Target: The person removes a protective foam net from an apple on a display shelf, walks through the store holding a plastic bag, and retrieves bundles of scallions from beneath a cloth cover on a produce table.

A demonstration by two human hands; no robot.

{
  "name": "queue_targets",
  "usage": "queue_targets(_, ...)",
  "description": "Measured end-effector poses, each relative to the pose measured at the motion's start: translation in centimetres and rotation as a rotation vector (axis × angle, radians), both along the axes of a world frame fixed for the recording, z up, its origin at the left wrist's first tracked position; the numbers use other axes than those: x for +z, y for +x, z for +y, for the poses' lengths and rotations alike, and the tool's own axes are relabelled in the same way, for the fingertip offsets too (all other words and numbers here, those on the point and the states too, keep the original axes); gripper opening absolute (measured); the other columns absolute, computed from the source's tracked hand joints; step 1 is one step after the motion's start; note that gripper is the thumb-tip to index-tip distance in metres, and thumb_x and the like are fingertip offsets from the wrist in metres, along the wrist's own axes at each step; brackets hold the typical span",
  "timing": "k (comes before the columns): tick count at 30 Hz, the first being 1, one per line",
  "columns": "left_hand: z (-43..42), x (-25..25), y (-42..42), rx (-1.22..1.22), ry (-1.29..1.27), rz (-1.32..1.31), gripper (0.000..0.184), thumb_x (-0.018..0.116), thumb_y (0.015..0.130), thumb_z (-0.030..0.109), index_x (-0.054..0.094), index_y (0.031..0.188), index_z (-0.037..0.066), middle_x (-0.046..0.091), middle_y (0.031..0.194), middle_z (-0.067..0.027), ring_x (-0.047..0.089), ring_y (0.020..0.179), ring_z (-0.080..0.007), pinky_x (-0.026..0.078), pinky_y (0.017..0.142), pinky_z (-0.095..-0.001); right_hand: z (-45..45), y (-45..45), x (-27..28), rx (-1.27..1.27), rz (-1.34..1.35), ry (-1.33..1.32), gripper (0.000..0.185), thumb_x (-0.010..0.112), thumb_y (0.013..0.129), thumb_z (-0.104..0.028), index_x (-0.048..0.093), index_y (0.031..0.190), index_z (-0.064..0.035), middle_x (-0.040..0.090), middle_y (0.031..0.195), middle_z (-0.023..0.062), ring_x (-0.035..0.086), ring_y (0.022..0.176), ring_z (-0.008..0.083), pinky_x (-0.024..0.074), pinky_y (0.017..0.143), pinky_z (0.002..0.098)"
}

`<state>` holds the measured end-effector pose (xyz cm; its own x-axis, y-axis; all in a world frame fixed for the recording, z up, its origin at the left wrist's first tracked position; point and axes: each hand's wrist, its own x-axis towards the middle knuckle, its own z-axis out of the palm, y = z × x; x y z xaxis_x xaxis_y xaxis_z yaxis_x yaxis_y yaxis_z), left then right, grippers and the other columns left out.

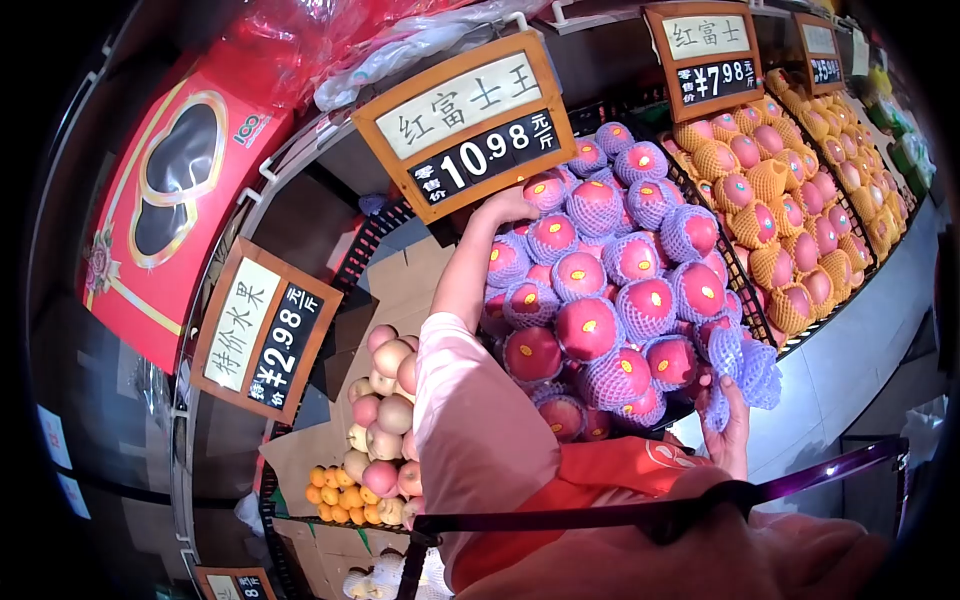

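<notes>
Toward the back of a heap of red apples (pixel 588 328), my left hand (pixel 508 206) is curled against an apple (pixel 546 192), just below a price sign. Part of its fingers is hidden there. Most apples in this heap sit in purple foam nets and carry a yellow sticker. At the front right corner of the heap, my right hand (pixel 730 425) is closed on loose purple foam nets (pixel 745 372), which bunch up above its fingers.
Wooden-framed price signs (pixel 465 120) stand behind the heap. Apples in yellow nets (pixel 765 205) fill the crate to the right. Paler apples (pixel 385 415) and small orange fruits (pixel 340 493) lie at left. A red gift box (pixel 175 210) is at far left. Purple-black eyeglass frames (pixel 800 482) cross the lower view.
</notes>
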<state>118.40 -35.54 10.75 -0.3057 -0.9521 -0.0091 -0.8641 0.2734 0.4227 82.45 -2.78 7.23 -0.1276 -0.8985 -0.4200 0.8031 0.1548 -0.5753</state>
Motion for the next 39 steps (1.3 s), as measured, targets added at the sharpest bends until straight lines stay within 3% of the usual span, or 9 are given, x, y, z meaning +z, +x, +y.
queue_targets(4,-0.1,-0.4,-0.1,-0.007,0.128,0.126,0.084,0.068,0.056,0.019,0.037,0.134,0.008,0.045,0.130,-0.0180,0.043,0.119,-0.0280,0.035,0.099,-0.0313,0.1,-0.4,-0.6,0.030,0.000,-0.023,0.030,0.063,0.082,-0.017,0.053,0.105,-0.0018,0.063,0.080,0.0091,0.056,0.056,0.0148,0.0457,0.050,0.0266)
queue_targets(6,0.5,-0.7,-0.4,-0.077,-0.073,0.151,0.080,0.071,0.060,0.022,0.039,0.132,0.004,0.051,0.124,-0.0177,0.049,0.115,-0.0284,0.036,0.098,-0.0296,0.1,-0.6,-0.8,0.031,0.001,-0.042,0.030,0.063,0.082,-0.017,0.053,0.105,-0.0017,0.063,0.080,0.0092,0.055,0.055,0.0148,0.0450,0.049,0.0266)
queue_targets(11,1.0,-2.2,-0.4,0.075,-0.100,0.287,0.071,0.071,0.071,0.031,0.043,0.129,0.001,0.053,0.121,-0.0189,0.050,0.114,-0.0275,0.036,0.098,-0.0312,-0.1,-1.8,-1.5,0.033,-0.012,-0.065,0.031,0.063,0.082,-0.018,0.052,0.106,-0.0014,0.062,0.080,0.0094,0.053,0.054,0.0142,0.0433,0.048,0.0266)
queue_targets(12,0.9,-2.4,-0.2,0.092,0.055,0.201,0.072,0.069,0.074,0.035,0.041,0.130,0.000,0.051,0.124,-0.0196,0.048,0.116,-0.0269,0.035,0.098,-0.0315,-0.2,-2.0,-1.6,0.033,-0.019,-0.070,0.031,0.063,0.082,-0.018,0.052,0.106,-0.0013,0.062,0.080,0.0095,0.053,0.054,0.0141,0.0430,0.048,0.0266)
queue_targets(21,3.9,0.0,-2.5,0.024,-0.084,0.002,0.067,0.064,0.078,0.036,0.040,0.132,0.003,0.038,0.135,-0.0218,0.038,0.126,-0.0321,0.032,0.103,-0.0350,-1.4,-4.1,-1.8,0.065,0.019,-0.143,0.031,0.063,0.082,-0.019,0.052,0.106,-0.0013,0.062,0.082,0.0098,0.053,0.056,0.0137,0.0437,0.049,0.0255)
queue_targets(29,13.4,3.0,0.7,0.043,-0.235,0.205,0.036,0.058,0.087,0.028,0.058,0.112,0.002,0.056,0.113,-0.0134,0.055,0.104,-0.0227,0.041,0.089,-0.0309,-0.8,-3.6,-1.0,0.155,0.066,-0.098,0.029,0.063,0.082,-0.016,0.052,0.106,-0.0022,0.063,0.081,0.0079,0.055,0.056,0.0123,0.0448,0.050,0.0239)
queue_targets(32,16.7,3.8,1.4,0.123,-0.052,0.409,0.033,0.056,0.089,0.026,0.058,0.111,0.001,0.056,0.112,-0.0124,0.054,0.105,-0.0222,0.042,0.089,-0.0314,0.2,-2.2,-0.9,0.162,0.071,-0.037,0.027,0.063,0.082,-0.016,0.053,0.104,-0.0033,0.063,0.080,0.0068,0.055,0.057,0.0115,0.0447,0.050,0.0233)
queue_targets(33,18.3,5.4,0.0,0.170,0.030,0.488,0.033,0.056,0.087,0.027,0.059,0.108,0.000,0.059,0.107,-0.0158,0.056,0.102,-0.0279,0.043,0.087,-0.0340,0.6,-1.7,-0.4,0.171,0.059,0.010,0.024,0.062,0.083,-0.015,0.055,0.102,-0.0040,0.063,0.080,0.0063,0.055,0.057,0.0115,0.0446,0.049,0.0230)
queue_targets(39,19.0,0.6,0.9,-0.040,-0.086,0.363,0.031,0.055,0.088,0.025,0.061,0.107,0.001,0.056,0.115,-0.0146,0.052,0.110,-0.0267,0.039,0.093,-0.0330,3.6,1.2,0.6,0.158,0.104,0.057,0.023,0.062,0.082,-0.015,0.055,0.101,-0.0038,0.064,0.079,0.0071,0.057,0.058,0.0121,0.0463,0.051,0.0235)
